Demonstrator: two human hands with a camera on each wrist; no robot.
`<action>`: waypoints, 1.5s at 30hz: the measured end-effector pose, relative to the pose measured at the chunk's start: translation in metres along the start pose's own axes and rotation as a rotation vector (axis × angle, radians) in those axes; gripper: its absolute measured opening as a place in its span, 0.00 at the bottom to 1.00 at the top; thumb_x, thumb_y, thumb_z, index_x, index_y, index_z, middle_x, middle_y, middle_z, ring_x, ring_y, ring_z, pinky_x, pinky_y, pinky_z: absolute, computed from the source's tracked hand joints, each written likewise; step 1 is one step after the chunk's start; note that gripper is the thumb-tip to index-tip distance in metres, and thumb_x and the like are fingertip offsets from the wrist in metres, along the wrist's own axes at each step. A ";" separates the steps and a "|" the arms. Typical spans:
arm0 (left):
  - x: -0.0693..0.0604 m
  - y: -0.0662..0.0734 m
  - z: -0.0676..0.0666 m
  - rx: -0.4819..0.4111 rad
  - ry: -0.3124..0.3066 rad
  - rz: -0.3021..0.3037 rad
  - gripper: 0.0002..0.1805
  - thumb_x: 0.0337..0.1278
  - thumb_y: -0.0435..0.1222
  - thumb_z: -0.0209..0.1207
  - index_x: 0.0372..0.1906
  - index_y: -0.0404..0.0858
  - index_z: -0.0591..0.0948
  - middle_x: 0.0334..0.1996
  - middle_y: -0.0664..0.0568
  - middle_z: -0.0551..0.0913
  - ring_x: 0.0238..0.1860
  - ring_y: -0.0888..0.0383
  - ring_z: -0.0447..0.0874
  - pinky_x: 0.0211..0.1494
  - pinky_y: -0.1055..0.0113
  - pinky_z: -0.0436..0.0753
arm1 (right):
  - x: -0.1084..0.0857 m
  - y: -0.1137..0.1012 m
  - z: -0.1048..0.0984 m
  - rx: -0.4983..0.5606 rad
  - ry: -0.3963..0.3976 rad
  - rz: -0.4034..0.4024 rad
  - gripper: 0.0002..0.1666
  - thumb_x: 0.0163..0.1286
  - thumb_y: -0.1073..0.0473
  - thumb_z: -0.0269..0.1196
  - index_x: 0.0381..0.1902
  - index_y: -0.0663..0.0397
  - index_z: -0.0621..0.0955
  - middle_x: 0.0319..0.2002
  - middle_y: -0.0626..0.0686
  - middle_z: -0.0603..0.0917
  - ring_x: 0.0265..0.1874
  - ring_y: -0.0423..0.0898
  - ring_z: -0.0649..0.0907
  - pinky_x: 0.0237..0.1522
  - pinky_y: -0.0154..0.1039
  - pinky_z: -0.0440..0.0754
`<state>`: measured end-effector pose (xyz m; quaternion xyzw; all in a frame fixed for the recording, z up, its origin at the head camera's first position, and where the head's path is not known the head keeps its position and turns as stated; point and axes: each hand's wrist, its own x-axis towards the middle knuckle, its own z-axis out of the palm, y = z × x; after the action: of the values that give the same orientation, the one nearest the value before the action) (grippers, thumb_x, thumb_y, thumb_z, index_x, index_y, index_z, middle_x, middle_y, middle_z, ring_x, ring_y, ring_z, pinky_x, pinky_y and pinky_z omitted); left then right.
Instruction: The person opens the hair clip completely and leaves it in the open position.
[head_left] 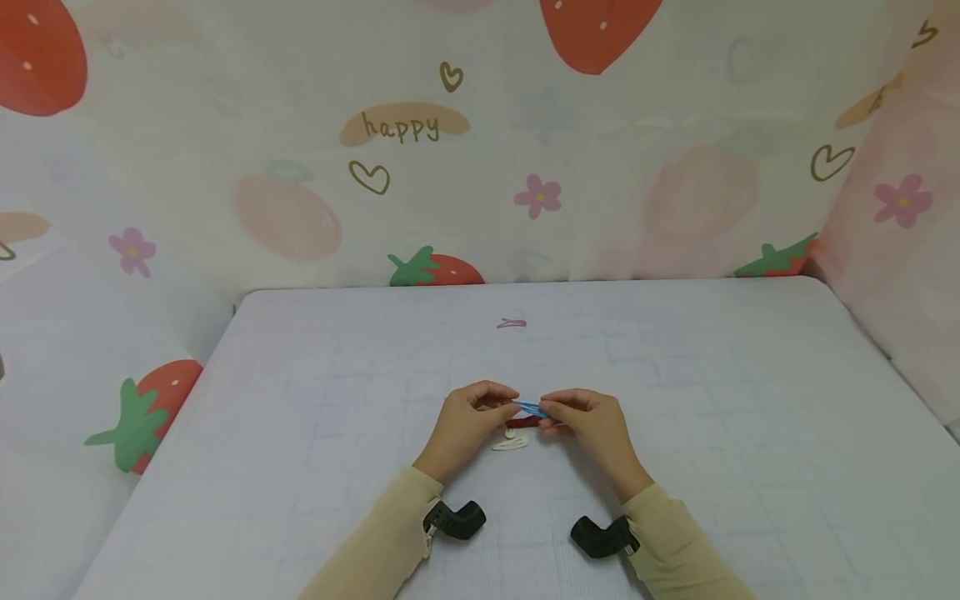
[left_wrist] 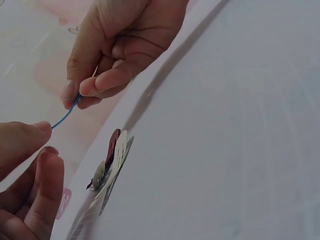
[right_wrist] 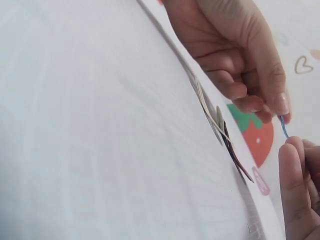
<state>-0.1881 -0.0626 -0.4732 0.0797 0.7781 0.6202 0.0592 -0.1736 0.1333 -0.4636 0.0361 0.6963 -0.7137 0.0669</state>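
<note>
A thin blue snap hair clip [head_left: 531, 409] is held above the table between both hands. My left hand [head_left: 474, 421] pinches one end with thumb and finger, and my right hand [head_left: 594, 419] pinches the other. In the left wrist view the blue clip [left_wrist: 65, 116] looks like a narrow, slightly bent strip. Just below the hands lie a dark red hair clip [head_left: 522, 422] and a cream hair clip [head_left: 510, 444], close together. A small rounded pale clip part [left_wrist: 98, 175] shows beside them in the left wrist view.
Farther back on the white table [head_left: 337, 375] lies a pink hair clip [head_left: 512, 323]. A printed cloth [head_left: 600, 217] with strawberries and flowers hangs behind the table and at its sides. Black wrist cameras [head_left: 459, 521] sit at both cuffs.
</note>
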 end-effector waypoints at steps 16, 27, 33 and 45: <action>0.000 0.000 -0.002 -0.006 0.005 0.036 0.06 0.58 0.40 0.68 0.37 0.43 0.89 0.24 0.52 0.84 0.23 0.62 0.79 0.29 0.74 0.73 | -0.001 -0.002 0.001 0.007 -0.020 -0.036 0.18 0.68 0.66 0.64 0.50 0.77 0.81 0.36 0.56 0.90 0.28 0.38 0.89 0.38 0.35 0.87; -0.002 0.002 -0.001 0.015 0.041 0.071 0.08 0.59 0.44 0.67 0.36 0.44 0.89 0.25 0.53 0.83 0.23 0.62 0.80 0.31 0.73 0.72 | -0.002 0.000 0.001 -0.030 -0.025 -0.060 0.19 0.65 0.64 0.68 0.49 0.74 0.83 0.40 0.62 0.89 0.30 0.39 0.89 0.39 0.35 0.87; -0.003 0.004 0.001 0.016 0.045 0.080 0.08 0.59 0.43 0.68 0.37 0.43 0.89 0.28 0.51 0.85 0.23 0.61 0.81 0.31 0.73 0.75 | -0.002 0.000 0.002 -0.027 -0.006 -0.093 0.16 0.65 0.65 0.68 0.46 0.74 0.83 0.39 0.66 0.88 0.28 0.39 0.89 0.38 0.35 0.87; -0.005 0.005 0.005 0.005 0.068 0.129 0.05 0.57 0.37 0.69 0.36 0.41 0.88 0.34 0.47 0.87 0.27 0.59 0.84 0.31 0.73 0.79 | -0.003 -0.002 0.004 -0.034 0.009 -0.110 0.15 0.64 0.65 0.69 0.44 0.73 0.84 0.38 0.65 0.88 0.28 0.39 0.88 0.38 0.35 0.87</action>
<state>-0.1820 -0.0582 -0.4692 0.1090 0.7746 0.6230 -0.0075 -0.1705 0.1292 -0.4607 -0.0003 0.7096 -0.7041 0.0248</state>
